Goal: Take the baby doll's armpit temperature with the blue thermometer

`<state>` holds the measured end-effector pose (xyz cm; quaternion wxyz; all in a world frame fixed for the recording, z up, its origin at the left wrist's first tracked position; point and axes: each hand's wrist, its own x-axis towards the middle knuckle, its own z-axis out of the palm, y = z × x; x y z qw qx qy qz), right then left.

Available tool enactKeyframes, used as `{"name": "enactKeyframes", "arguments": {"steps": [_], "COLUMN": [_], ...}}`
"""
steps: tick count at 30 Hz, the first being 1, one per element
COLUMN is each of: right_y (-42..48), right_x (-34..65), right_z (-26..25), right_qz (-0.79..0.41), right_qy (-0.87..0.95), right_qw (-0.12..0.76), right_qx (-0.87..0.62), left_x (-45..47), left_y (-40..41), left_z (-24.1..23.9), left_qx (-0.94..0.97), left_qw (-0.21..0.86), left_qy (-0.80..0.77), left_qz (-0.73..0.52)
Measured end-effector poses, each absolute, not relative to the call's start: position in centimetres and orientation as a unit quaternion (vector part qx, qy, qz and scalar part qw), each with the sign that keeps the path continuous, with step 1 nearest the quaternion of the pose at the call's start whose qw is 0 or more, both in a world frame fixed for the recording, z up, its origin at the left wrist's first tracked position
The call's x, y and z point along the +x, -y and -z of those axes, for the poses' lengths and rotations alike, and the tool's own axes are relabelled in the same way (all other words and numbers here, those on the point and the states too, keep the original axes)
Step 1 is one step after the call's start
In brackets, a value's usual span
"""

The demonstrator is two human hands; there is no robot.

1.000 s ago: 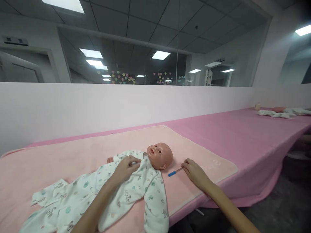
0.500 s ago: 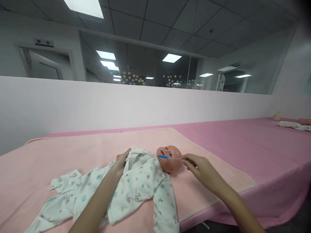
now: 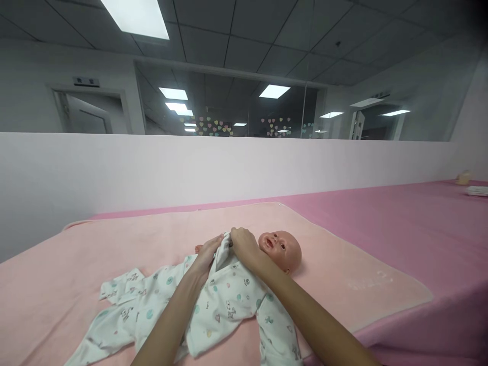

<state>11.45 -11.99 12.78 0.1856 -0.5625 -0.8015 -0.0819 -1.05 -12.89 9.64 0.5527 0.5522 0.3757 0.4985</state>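
Note:
A baby doll (image 3: 281,249) lies on its back on a light pink blanket (image 3: 343,264), dressed in a white printed romper (image 3: 229,300). Both my hands meet at the romper's neck opening, just left of the doll's head. My left hand (image 3: 209,252) pinches the raised edge of the romper's front flap. My right hand (image 3: 244,244) rests curled on the doll's upper chest, fingers closed and tucked at the opening. What those fingers hold is hidden. No blue-tipped stick shows in this view.
The blanket lies on a long table covered in darker pink cloth (image 3: 419,218), against a low white wall (image 3: 152,173) with glass above. At the far right end sit a small pale object (image 3: 463,177) and some white cloth (image 3: 478,190).
My right hand picked up a blue-tipped stick from the blanket, carried it past the doll's face and moved to the romper's neck. My left hand shifted from the chest to the flap edge.

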Motion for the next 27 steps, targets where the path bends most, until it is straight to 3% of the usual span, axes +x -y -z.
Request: {"name": "enactKeyframes", "arguments": {"steps": [3,7,10,17,23,27], "right_y": [10.8,10.0,9.8,9.6,11.0,12.4], "right_x": [11.3,11.4,11.4,15.4,14.4,13.1], "right_z": [-11.7,-10.6,-10.1,-10.4,-10.2,-10.4], "right_qz": [0.067,0.049,0.031,-0.005,-0.013,-0.003], "right_qy": [0.804,0.814,0.817,0.813,0.824,0.836], "right_qw": [0.182,0.187,0.206,0.259,0.245,0.225], "right_qx": [-0.562,-0.548,-0.537,-0.522,-0.51,-0.5], "left_x": [-2.2,-4.4,-4.9,-4.8,-4.8,-4.8], "left_y": [12.6,11.6,10.9,10.0,10.4,10.6], "left_z": [-9.4,-8.4,-7.6,-7.5,-7.7,-7.9], "left_qx": [0.643,0.698,0.714,0.738,0.719,0.713], "left_qw": [0.404,0.074,-0.051,-0.043,-0.093,-0.027], "left_qy": [-0.454,-0.608,-0.64,-0.661,-0.678,-0.688], "left_qz": [-0.466,-0.371,-0.279,-0.129,-0.116,-0.131]}}
